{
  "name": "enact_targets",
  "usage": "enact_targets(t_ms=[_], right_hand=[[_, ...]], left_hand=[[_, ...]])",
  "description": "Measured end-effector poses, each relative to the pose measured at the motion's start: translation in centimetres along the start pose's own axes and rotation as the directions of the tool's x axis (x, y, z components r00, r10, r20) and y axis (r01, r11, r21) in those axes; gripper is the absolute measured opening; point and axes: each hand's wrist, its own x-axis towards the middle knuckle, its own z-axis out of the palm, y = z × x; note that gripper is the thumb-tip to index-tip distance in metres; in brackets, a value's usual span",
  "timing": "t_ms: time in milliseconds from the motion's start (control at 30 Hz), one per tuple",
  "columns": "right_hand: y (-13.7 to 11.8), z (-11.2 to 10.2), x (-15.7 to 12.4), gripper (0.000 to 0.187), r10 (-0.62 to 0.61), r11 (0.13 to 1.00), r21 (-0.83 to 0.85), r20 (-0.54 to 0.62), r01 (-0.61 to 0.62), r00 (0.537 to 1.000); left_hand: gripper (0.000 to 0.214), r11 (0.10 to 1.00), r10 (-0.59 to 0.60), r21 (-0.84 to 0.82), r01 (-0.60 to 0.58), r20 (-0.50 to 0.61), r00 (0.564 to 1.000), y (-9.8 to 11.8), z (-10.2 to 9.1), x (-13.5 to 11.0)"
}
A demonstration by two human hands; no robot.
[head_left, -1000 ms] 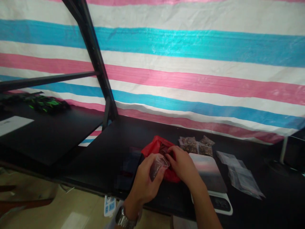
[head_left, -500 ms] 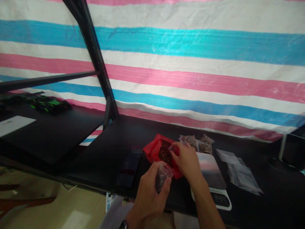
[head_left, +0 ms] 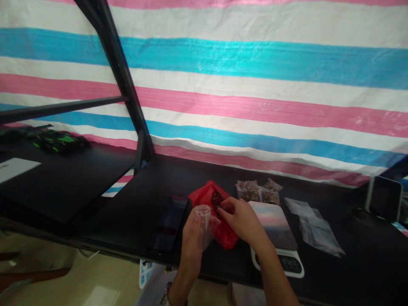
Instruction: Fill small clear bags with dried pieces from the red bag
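Spills and slumps are what we would watch for

Leftmost among the nearer things, we see a dark flat slab (head_left: 168, 223) close to the front edge of the desk (head_left: 134, 212); stray crumbs could land on it. Beside it, the left hand (head_left: 192, 236) holds a clear bag (head_left: 204, 212) mouth up, fingers wrapped round its side. We judge that too hard a squeeze could pinch that mouth narrow and send pieces outside. The red bag (head_left: 228, 237) sits between the hands near the front edge, and its limp wall could fold over or tip if tugged. The right hand (head_left: 242, 221) has its fingertips drawn close together at the brown contents (head_left: 216, 197); we cannot tell whether they grip anything. Its forearm passes over the near left corner of the scale (head_left: 274, 225), so a low elbow might nudge it.

As for materials, the slab looks smooth; the clear bag is glossy, thin film, almost tubular. The red one is crumpled plastic around coarse, dry-looking bits. Toward the back edge, filled packets (head_left: 250, 194) bulge like small pillows. The scale is a pale, rounded rectangle with a shiny plate. Farther right, flat transparent bags (head_left: 318, 229) overlap, slick and creased.
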Motion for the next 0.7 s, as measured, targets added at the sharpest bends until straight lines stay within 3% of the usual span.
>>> enact_targets(t_ms=[100, 167, 267, 367, 433, 567, 700], right_hand=[[-0.1, -0.1, -0.3, 0.013, -0.040, 0.998, 0.043, 0.053, 0.038, 0.998], [-0.1, -0.2, -0.4, 0.011, -0.048, 0.999, -0.020, 0.036, 0.048, 0.998], [0.2, -0.5, -0.3, 0.014, -0.026, 0.987, -0.158, -0.056, 0.017, 0.998], [0.7, -0.6, -0.1, 0.020, -0.034, 0.970, -0.241, -0.119, 0.005, 0.992], [0.8, -0.6, -0.1, 0.021, -0.027, 0.966, -0.259, -0.126, -0.006, 0.992], [0.8, -0.9, -0.2, 0.016, -0.008, 0.978, -0.210, -0.065, -0.006, 0.998], [1.0, -1.4, -0.6, 0.020, -0.005, 0.992, -0.127, -0.009, 0.003, 1.000]], left_hand=[[0.054, 0.993, 0.020, -0.116, -0.026, -0.055, 0.998, 0.2, -0.2, 0.4], [0.052, 0.995, 0.044, -0.079, -0.052, -0.107, 0.993, 0.7, -0.3, 0.3], [0.052, 0.983, 0.099, 0.163, -0.079, -0.120, 0.988, 1.7, -0.2, -0.5], [0.046, 0.865, 0.164, 0.486, -0.126, -0.035, 0.986, 2.3, 0.6, -2.1], [0.045, 0.810, 0.149, 0.571, -0.132, 0.017, 0.989, 2.2, 1.6, -3.2], [0.053, 0.878, 0.044, 0.476, -0.054, 0.033, 0.998, 1.2, 3.1, -3.9], [0.056, 0.983, -0.001, 0.184, 0.022, -0.112, 0.994, 0.2, 3.1, -2.8]])
